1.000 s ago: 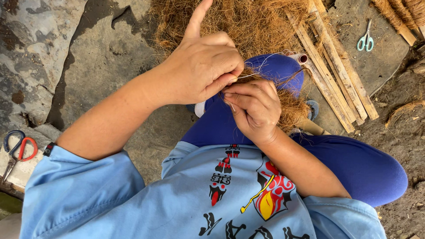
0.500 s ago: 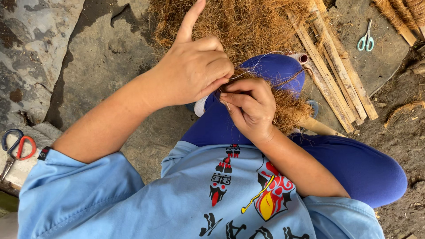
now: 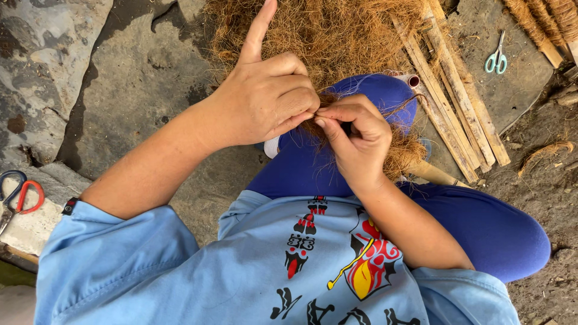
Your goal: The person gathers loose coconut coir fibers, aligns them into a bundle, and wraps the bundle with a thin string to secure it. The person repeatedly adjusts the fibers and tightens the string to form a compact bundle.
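My left hand [image 3: 271, 96] and my right hand [image 3: 355, 135] meet above my raised knee in blue trousers [image 3: 373, 96]. Both pinch the same thin strand of brown coconut fibre [image 3: 322, 114] between thumb and fingers. The left index finger points straight up and away from the strand. A small clump of the fibre [image 3: 406, 156] rests on my knee under the right hand. A large loose heap of the same fibre [image 3: 331, 33] lies on the ground just beyond my hands.
Several bamboo slats [image 3: 457, 90] lie to the right of the heap. Small green-handled scissors [image 3: 497, 57] sit on the stone slab at the upper right, near wrapped fibre sticks [image 3: 542, 24]. Red-and-blue-handled scissors [image 3: 21, 195] lie at the far left on a ledge.
Both hands have drawn closer, fingertips now touching on the strand. The left hand has shifted slightly left and its index finger stays raised.
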Available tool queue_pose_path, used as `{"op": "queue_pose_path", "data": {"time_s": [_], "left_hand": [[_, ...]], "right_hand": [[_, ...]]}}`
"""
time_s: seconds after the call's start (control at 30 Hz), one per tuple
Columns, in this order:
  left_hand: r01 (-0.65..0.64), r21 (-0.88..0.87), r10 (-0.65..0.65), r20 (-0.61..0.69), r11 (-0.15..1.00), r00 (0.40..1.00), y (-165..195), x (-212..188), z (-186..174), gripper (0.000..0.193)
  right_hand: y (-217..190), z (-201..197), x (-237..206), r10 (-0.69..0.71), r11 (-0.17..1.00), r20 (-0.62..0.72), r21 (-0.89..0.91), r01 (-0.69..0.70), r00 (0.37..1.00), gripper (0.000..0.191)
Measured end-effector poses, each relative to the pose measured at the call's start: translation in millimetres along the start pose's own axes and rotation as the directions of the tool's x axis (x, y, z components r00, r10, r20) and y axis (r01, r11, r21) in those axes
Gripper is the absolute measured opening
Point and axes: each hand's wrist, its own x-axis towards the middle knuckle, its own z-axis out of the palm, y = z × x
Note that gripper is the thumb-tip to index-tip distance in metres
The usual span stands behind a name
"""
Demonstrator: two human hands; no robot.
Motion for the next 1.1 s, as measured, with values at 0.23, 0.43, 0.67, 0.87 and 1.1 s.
{"op": "queue_pose_path", "data": {"time_s": [0.23,0.43,0.67,0.87,1.1], "left_hand": [[-0.059,0.001,0.059,-0.029,0.998,0.998,-1,1,2,0.019],[-0.064,0.006,0.064,-0.046,0.998,0.997,-1,2,3,0.019],[0.026,-0.059,-0.029,-0.048,0.998,0.998,4,2,7,0.018],[0.025,-0.076,-0.029,-0.05,0.997,0.998,5,6,7,0.017],[-0.004,-0.096,-0.004,-0.082,0.995,0.997,6,9,6,0.016]], "right_hand": [[2,-4,8,0.257,0.934,0.001,0.255,-0.249,0.966,0.024],[0,-5,9,0.182,0.976,0.014,0.12,-0.183,0.983,0.014],[-9,-3,8,-0.098,0.974,-0.029,-0.208,0.09,0.995,0.013],[-14,-4,10,-0.04,0.976,-0.014,-0.214,0.036,0.999,0.014],[-11,-10,13,0.127,0.991,0.039,-0.044,-0.126,0.991,0.012]]}}
